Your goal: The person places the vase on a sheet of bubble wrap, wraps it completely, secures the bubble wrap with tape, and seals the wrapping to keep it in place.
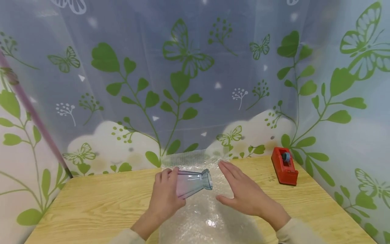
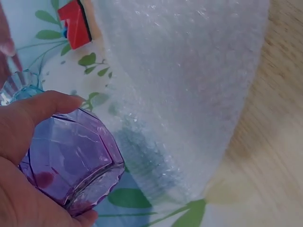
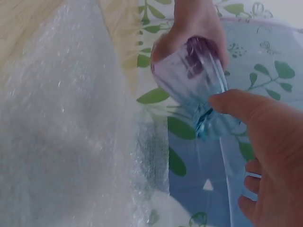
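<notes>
A faceted glass vase [image 1: 192, 181], purple at the base and fading to blue at its flared rim, lies tilted sideways in the air. My left hand [image 1: 166, 189] grips it around the base end, thumb and fingers on opposite sides, as the left wrist view shows with the vase's thick purple bottom [image 2: 90, 175]. My right hand [image 1: 246, 189] is spread beside the rim, thumb apart from the straight fingers, holding nothing. Below both hands a sheet of bubble wrap [image 1: 210, 217] covers the middle of the wooden table.
A red tape dispenser [image 1: 284, 166] stands at the table's back right. The wooden table [image 1: 103, 203] meets a curtain [image 1: 146, 84] printed with leaves and butterflies at the back and sides. The far end of the bubble wrap rises against the curtain.
</notes>
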### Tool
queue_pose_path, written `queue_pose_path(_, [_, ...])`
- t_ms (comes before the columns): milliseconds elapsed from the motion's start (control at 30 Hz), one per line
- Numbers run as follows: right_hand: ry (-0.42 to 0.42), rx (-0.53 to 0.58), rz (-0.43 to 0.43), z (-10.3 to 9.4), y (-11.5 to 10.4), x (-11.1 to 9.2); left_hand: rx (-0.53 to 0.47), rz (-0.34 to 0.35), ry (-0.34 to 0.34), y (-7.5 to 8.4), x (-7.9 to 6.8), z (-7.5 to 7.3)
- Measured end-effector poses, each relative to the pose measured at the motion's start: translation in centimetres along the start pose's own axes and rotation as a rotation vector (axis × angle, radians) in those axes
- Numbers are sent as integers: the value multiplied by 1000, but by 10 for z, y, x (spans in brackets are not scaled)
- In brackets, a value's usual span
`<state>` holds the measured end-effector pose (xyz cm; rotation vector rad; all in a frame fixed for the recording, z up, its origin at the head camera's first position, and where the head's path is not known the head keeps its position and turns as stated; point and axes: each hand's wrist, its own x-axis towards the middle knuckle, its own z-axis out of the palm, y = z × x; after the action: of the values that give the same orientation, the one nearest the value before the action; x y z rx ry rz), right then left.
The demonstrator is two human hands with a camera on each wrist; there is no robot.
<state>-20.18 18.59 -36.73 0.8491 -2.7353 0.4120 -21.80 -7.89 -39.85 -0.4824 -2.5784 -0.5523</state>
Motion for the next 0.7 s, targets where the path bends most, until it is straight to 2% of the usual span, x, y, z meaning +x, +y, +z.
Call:
queue_pose_path(167, [51, -146, -66, 3, -14, 8, 115, 101, 33, 10, 5, 1])
queue_pose_path(333, [52, -245, -101, 11, -22, 13, 170, 155, 27, 18, 4, 1])
queue_pose_path(500, [47, -270, -109, 14, -26, 15, 186, 167, 8, 21, -1, 3])
queue_pose_path(700, [60, -309, -107, 18, -26, 17, 194, 175, 21, 22, -3, 3])
